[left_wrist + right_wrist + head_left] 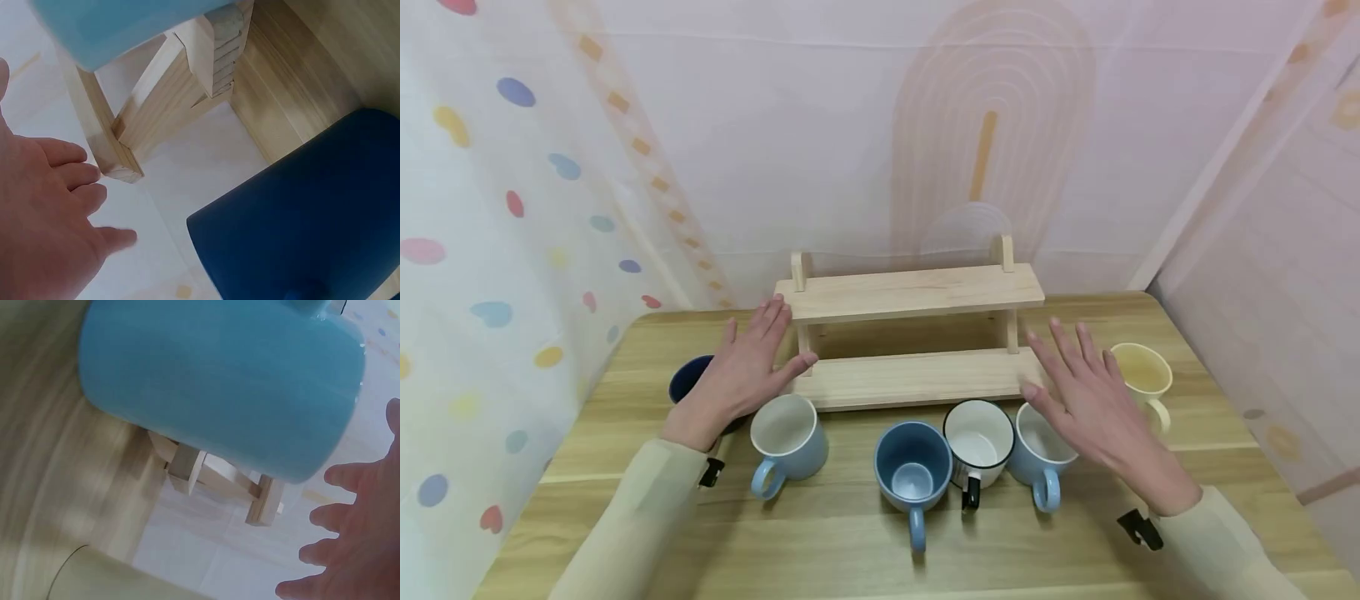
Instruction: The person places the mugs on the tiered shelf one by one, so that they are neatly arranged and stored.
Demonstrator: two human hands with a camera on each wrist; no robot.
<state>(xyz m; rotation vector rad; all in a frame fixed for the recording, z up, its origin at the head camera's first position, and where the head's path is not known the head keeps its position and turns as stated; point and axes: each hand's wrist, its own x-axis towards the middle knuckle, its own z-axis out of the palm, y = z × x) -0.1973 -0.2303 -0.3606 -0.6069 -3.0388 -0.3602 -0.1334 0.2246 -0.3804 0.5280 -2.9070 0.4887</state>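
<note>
A two-tier wooden shelf stands at the back of the table. My left hand, fingers straight and thumb spread, is at its left end; whether it touches the wood I cannot tell. Over the lower board's right end hovers my right hand, fingers spread, holding nothing. Below the left hand are a dark navy mug and a light blue mug. A medium blue mug and a white mug with black rim stand in front. Another light blue mug is partly hidden by the right hand.
A pale yellow mug stands on the right, beyond the right hand. All the mugs rest on a wood-grain table. Patterned fabric hangs behind and at both sides, close to the table's edges.
</note>
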